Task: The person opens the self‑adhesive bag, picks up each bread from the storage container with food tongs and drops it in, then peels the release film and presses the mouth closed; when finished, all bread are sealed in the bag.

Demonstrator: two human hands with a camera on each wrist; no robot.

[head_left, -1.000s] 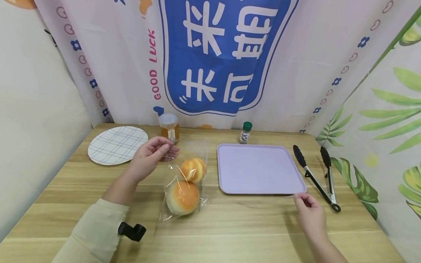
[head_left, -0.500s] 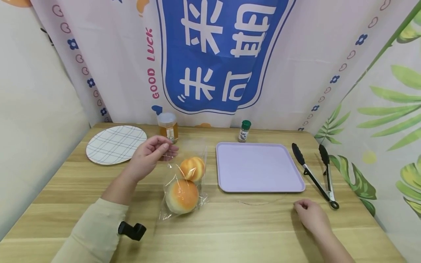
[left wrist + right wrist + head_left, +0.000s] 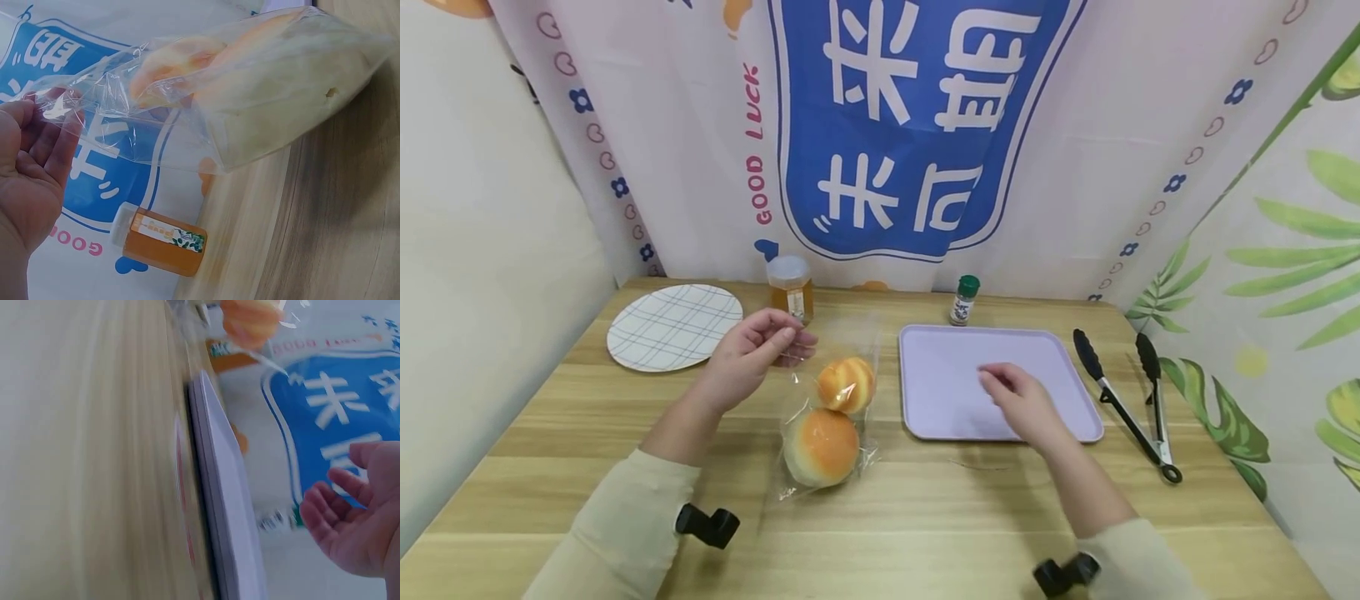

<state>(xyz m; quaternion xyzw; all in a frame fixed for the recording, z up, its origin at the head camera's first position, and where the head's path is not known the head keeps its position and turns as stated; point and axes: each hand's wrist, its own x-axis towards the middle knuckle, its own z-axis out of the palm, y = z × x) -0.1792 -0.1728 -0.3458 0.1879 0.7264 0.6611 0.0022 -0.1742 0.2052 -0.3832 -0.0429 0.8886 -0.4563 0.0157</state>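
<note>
My left hand (image 3: 756, 354) pinches the top of a clear plastic bag (image 3: 169, 134). Two bread buns are inside it: a small striped one (image 3: 846, 385) above a larger round one (image 3: 822, 447). In the left wrist view the bag stretches away from the fingertips, the buns at its far end. The right hand (image 3: 1022, 407) hovers over the lilac tray (image 3: 951, 358), its fingers loosely bent with nothing between them. On the wood in front of the tray lies a thin strip (image 3: 981, 465), showing reddish and white in the right wrist view.
Behind the left hand stand a honey-coloured jar (image 3: 791, 292) and a white checked oval plate (image 3: 673, 327). A green-capped shaker (image 3: 964, 302) is behind the tray. Black-tipped tongs (image 3: 1131, 417) lie spread to its right. A printed curtain (image 3: 1060, 167) borders the table's back.
The right hand has let go of the thin strip, which now lies on the table, and has moved left over the tray. My left hand still holds the bag in the same place.
</note>
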